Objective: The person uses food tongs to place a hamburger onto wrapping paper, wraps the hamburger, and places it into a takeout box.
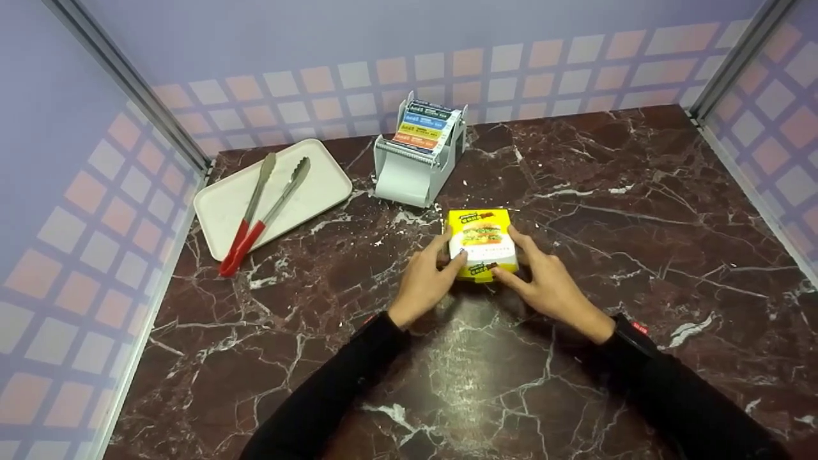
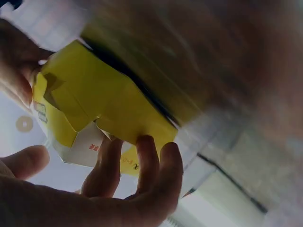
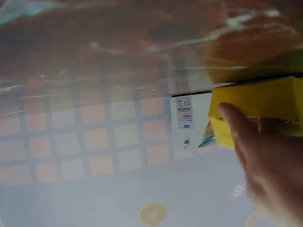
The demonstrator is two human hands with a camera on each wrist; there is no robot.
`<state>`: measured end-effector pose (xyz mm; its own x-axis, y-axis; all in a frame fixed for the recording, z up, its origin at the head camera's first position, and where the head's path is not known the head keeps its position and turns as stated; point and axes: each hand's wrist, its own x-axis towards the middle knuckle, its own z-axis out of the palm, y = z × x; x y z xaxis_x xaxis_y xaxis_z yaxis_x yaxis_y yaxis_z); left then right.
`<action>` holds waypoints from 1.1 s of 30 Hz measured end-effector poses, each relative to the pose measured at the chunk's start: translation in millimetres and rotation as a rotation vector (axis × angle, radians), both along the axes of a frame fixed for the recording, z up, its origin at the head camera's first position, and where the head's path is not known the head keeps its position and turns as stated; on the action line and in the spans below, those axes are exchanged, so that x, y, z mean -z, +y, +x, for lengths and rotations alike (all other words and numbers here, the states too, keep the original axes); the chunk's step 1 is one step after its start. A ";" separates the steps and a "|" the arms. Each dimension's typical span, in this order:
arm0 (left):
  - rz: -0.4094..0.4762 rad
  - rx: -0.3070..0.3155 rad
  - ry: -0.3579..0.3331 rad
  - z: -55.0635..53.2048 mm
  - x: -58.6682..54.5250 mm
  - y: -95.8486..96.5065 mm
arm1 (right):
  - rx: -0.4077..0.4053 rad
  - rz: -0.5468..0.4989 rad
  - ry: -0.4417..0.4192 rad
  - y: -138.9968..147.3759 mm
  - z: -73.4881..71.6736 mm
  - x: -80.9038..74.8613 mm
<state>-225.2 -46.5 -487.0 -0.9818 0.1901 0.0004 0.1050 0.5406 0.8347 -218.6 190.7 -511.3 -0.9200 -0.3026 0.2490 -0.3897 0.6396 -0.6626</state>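
A closed yellow-and-white burger box (image 1: pixel 482 237) with a burger printed on its lid sits on the dark marbled table. My left hand (image 1: pixel 424 281) grips its left side, fingers along the side wall and thumb near the front corner. Opposite it, my right hand (image 1: pixel 555 284) holds the right side, its thumb at the front edge. The left wrist view shows fingertips (image 2: pixel 146 142) against the yellow side of the box, where the card flaps meet. In the right wrist view a finger lies along the box's side wall (image 3: pixel 255 100). The contents are hidden.
Behind the box, slightly left, stands a label dispenser (image 1: pixel 404 182) with several coloured label rolls. Red-handled tongs (image 1: pixel 246 246) lie across a white tray (image 1: pixel 319 172) at the back left. Patterned wall panels (image 1: pixel 434 38) bound the table at the back and sides.
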 end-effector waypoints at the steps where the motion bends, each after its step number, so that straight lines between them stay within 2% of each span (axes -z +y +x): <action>1: 0.033 0.007 -0.027 -0.8 -0.2 -1.4 | -0.009 0.004 0.000 0.1 0.2 0.0; 4: 0.046 0.042 -0.074 -1.7 -0.3 -6.2 | -0.014 0.020 0.027 0.3 0.5 1.5; 6: 0.004 0.069 -0.082 -0.4 -0.3 -8.5 | 0.009 0.022 0.054 0.3 0.8 2.6; 9: -0.098 0.088 -0.044 2.5 1.4 -7.9 | 0.063 0.018 0.065 0.3 1.5 2.7; 13: -0.160 0.066 0.022 5.7 6.6 -4.1 | 0.102 0.012 0.050 0.1 2.6 3.2; 19: -0.155 0.040 0.104 4.2 12.8 -1.8 | 0.124 -0.015 0.064 0.6 2.8 4.9; 23: -0.128 0.026 0.126 2.3 13.9 -1.5 | 0.152 -0.013 0.063 0.6 2.5 4.9; 28: -0.090 0.016 0.146 2.3 13.1 -0.9 | 0.161 0.027 0.140 -0.7 2.0 6.9; 30: -0.106 0.018 0.171 2.6 13.0 -0.4 | 0.161 0.048 0.179 -1.6 2.1 7.7; 33: -0.174 0.024 0.222 3.3 13.3 -0.3 | 0.159 0.077 0.225 -3.6 1.5 8.1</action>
